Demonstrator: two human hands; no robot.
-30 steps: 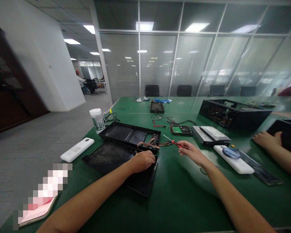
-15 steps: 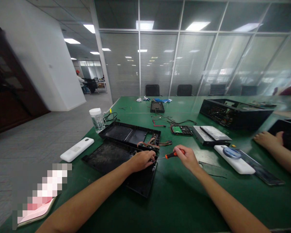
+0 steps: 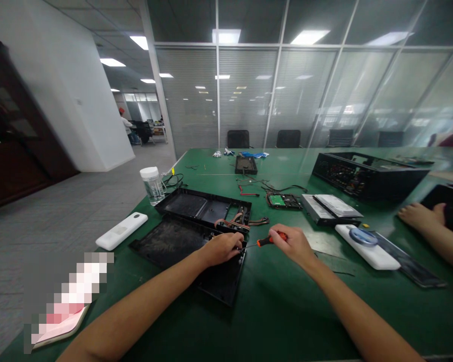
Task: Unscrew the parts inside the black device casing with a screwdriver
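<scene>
My right hand (image 3: pixel 292 244) is closed round the red and black handle of a screwdriver (image 3: pixel 264 241). Its thin shaft points left, the tip reaching the right edge of a black computer case panel (image 3: pixel 162 244). At that same edge my left hand (image 3: pixel 223 249) rests with its fingers curled and pinched on the panel, close to the screwdriver's tip. What lies right under the fingertips is hidden. Just behind, touching or nearly touching this panel, is an open black case frame (image 3: pixel 184 207) with a bundle of striped wires (image 3: pixel 232 222) at its right end.
To the right lie a green circuit board (image 3: pixel 283 201), a silver drive (image 3: pixel 330 208), a white device (image 3: pixel 366 246) and a dark strip (image 3: pixel 411 264). Another person's hand (image 3: pixel 419 216) is beyond them. A clear bottle (image 3: pixel 153 186), a white handset (image 3: pixel 121 231) and a notebook (image 3: pixel 64 329) line the left edge.
The view has shifted very slightly. My right hand and the screwdriver have turned a little, the tip still at the panel's edge. My left hand stays in place.
</scene>
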